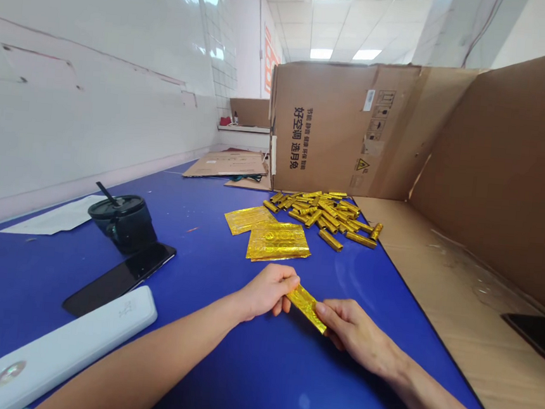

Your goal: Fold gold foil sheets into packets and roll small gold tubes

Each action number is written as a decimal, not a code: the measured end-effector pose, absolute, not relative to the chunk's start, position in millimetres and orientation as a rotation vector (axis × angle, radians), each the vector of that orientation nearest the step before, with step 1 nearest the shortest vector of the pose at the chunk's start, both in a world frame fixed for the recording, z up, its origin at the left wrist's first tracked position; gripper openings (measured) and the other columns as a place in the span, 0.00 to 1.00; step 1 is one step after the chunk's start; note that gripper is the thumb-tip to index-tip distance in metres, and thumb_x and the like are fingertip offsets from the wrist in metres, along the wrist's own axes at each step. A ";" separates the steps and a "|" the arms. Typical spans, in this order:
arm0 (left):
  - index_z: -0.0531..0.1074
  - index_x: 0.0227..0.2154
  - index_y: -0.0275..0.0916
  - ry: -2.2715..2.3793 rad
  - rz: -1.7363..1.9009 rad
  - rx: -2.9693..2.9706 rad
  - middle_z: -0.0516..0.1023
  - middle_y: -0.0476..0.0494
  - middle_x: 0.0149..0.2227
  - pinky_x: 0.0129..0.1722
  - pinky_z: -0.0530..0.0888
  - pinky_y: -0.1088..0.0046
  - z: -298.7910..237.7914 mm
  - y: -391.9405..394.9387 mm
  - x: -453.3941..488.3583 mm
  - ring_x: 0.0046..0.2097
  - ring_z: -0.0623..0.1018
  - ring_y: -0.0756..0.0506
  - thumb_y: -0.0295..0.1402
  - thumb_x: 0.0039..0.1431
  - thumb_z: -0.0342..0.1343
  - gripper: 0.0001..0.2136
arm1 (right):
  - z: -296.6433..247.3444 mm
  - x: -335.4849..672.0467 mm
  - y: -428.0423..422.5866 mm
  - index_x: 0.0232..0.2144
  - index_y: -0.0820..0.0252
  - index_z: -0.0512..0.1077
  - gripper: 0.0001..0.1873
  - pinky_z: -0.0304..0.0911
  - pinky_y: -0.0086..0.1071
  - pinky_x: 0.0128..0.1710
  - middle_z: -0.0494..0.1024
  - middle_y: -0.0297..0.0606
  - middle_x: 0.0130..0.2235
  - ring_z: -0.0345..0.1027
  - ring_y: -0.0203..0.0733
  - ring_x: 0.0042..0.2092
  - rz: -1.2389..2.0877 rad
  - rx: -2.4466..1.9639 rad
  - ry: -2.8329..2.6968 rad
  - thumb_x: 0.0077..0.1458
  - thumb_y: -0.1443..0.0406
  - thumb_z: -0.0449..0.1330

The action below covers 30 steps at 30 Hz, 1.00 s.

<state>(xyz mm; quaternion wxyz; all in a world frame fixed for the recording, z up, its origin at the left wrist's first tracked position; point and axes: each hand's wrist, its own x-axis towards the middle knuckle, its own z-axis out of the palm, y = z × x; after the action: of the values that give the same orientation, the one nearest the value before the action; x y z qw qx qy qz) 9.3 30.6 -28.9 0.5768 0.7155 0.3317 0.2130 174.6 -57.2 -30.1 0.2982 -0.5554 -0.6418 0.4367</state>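
Between my two hands is a folded strip of gold foil paper, slanting down to the right above the blue table. My left hand pinches its upper left end, and my right hand grips the lower right end with the thumb on top. Just beyond my hands lies a stack of flat gold foil sheets, with more gold sheets spread to its left. Behind them is a heap of rolled gold foil pieces. The fingertips under the strip are partly hidden.
To the left are a dark lidded mug with a straw, a black phone, a long white device and a white paper sheet. Cardboard walls stand behind and right. Flattened cardboard lies at the back.
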 end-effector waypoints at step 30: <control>0.65 0.23 0.34 0.538 0.014 1.597 0.70 0.52 0.17 0.18 0.64 0.80 -28.2 8.7 13.7 0.17 0.69 0.55 0.38 0.47 0.55 0.11 | -31.3 202.0 -40.5 0.16 0.60 0.58 0.20 0.42 0.25 0.17 0.55 0.24 0.15 0.44 0.28 0.18 0.931 -1.511 -1.472 0.48 0.52 0.52</control>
<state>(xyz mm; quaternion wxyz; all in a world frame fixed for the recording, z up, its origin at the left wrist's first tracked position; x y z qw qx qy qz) 13.7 8.7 -28.2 0.6656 0.7072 0.2383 0.0064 202.0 -40.5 -31.3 0.4059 -0.5990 -0.5834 0.3690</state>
